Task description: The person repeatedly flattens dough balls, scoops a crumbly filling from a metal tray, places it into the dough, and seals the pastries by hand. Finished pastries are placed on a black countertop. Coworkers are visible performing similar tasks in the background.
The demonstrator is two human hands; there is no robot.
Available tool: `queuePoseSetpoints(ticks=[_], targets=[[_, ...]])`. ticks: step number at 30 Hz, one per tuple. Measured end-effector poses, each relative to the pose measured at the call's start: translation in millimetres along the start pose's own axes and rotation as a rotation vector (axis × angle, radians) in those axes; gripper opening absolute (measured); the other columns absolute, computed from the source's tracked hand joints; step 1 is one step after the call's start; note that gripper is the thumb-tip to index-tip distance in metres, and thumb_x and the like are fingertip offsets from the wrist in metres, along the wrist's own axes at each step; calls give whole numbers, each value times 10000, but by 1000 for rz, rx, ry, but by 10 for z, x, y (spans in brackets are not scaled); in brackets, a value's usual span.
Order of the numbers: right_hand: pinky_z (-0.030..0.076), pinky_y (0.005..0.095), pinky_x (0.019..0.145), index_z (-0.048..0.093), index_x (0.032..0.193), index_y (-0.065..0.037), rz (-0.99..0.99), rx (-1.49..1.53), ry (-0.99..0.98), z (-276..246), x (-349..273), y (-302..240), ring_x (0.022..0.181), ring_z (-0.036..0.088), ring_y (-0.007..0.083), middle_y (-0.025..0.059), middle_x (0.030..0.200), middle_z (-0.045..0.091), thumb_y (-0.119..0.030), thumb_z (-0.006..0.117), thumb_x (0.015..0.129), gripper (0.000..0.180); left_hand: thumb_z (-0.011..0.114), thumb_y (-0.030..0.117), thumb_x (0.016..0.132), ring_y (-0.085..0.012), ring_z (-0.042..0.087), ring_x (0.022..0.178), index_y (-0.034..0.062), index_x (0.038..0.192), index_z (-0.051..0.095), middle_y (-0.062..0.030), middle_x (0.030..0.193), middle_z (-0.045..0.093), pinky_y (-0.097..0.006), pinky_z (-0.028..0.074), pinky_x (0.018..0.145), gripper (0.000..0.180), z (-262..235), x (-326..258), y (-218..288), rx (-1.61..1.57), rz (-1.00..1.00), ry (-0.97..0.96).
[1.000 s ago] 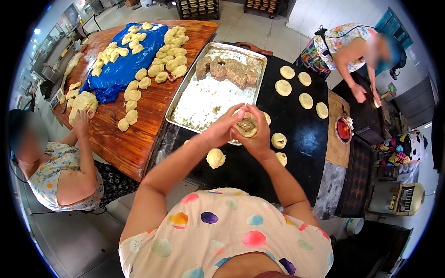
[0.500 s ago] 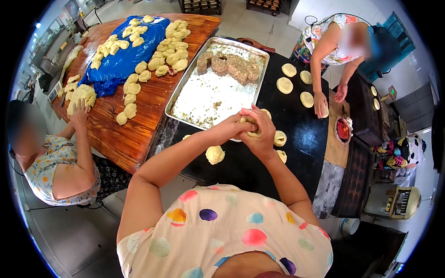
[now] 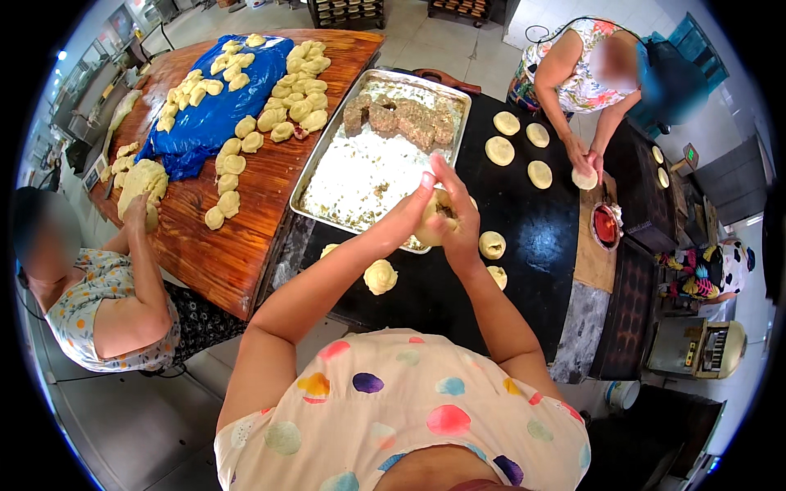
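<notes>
**Both hands closed around one dough piece above the black table**

I see the left hand (image 3: 413,214) and the right hand (image 3: 460,219) raised together over the near edge of the metal tray (image 3: 327,159). Between them is a dough ball (image 3: 435,217), pale yellow, with a darker filling showing at its open top. The fingers of both hands are pressed around it, so the dough is pinched from two sides and is held in the air, not resting on anything.

Under the hands lies the black table (image 3: 532,237). On it, near the hands, are small shaped dough pieces: one (image 3: 381,277) at the left and one (image 3: 492,245) at the right. Further away are flat round discs (image 3: 499,150) in a group.

The tray holds white crumbly filling and brown blocks (image 3: 401,117) at its far end.

At the left, the wooden table (image 3: 237,245) carries a blue plastic sheet (image 3: 209,114), wrinkled, with many yellow dough lumps on it and beside it. One person (image 3: 98,303) sits there touching a big dough mass (image 3: 141,182). Another person (image 3: 573,74) at the far right presses a disc. I cannot make out any labels or signs clearly.
</notes>
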State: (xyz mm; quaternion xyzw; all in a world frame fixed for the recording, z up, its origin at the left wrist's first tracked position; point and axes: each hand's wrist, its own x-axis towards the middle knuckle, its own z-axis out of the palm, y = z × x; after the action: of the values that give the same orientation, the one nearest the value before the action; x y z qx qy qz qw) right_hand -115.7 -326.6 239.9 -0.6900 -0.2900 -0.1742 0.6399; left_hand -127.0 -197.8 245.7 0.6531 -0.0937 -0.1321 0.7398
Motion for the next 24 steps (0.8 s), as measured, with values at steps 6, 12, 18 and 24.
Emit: queuePoseSetpoints(ticks=[6,12,18,24], targets=[[467,345,951,597,948,-8,44,182,56,-1,-51,62,963,632,198,119,1000,655,-16,610,868,81,270,743,911,-323,357,1378,91,1535,83,-214,1496,283,-474,319,1105,921,12,-126,259,-717,-161,88],[456,355,913,595,949,-37,58,-5,84,168,-119,0,936,624,210,99,976,664,-122,644,875,123,335,584,985,-288,559,1173,20,1351,438,-192,1246,558,-409,441,1020,681,109,17,-287,-920,-133,195],[428,319,965,551,892,-44,160,89,199,249,-231,-35,959,605,153,81,951,650,-60,678,868,131,363,439,1026,-277,596,1102,12,1251,495,-183,1216,581,-400,485,974,501,299,-28,-218,-894,-63,316],[361,408,1096,497,1233,29,-35,-62,103,165,-203,-70,974,643,195,140,1063,682,-99,639,902,382,423,363,1020,-210,630,997,49,1172,557,-104,1092,625,-335,522,871,373,274,-50,-255,-962,-43,333]])
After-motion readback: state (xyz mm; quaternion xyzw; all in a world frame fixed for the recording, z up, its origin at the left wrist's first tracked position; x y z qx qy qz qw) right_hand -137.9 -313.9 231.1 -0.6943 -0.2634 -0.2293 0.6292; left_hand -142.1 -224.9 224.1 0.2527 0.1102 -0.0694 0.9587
